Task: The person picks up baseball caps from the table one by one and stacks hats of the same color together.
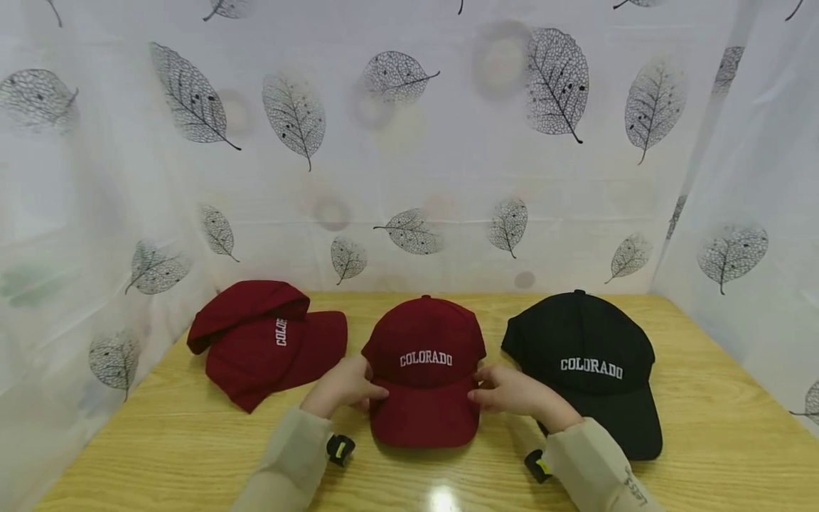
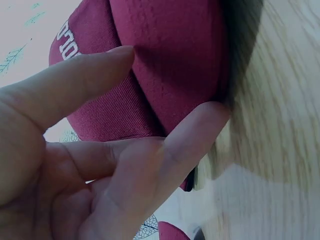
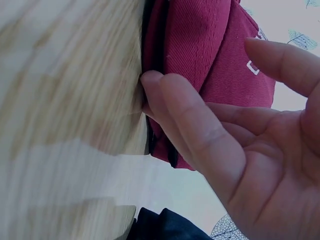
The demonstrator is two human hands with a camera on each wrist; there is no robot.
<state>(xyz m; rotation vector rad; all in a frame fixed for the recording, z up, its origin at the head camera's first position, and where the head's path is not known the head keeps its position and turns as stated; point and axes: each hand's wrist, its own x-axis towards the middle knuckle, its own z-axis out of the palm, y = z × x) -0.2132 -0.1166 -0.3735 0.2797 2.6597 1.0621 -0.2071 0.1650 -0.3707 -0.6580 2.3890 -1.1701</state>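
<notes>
Middle red cap (image 1: 425, 380) sits on table (image 1: 397, 476), between folded red cap (image 1: 256, 355) at left and black cap (image 1: 585, 341) at right, brim toward near side. Probably light, crown soft, brim stiffer, cloth not slippery. Best hold: both sides, where brim joins crown. Left hand (image 1: 345, 386) and right hand (image 1: 518, 392) flank it, fingers loosely extended, touching sides, not clenched; pressure cannot tell.

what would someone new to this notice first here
Probably the middle red cap, with the left hand and right hand at its sides. Next, the black cap to its right and the sideways cap to its left, before a leaf-print backdrop.
</notes>
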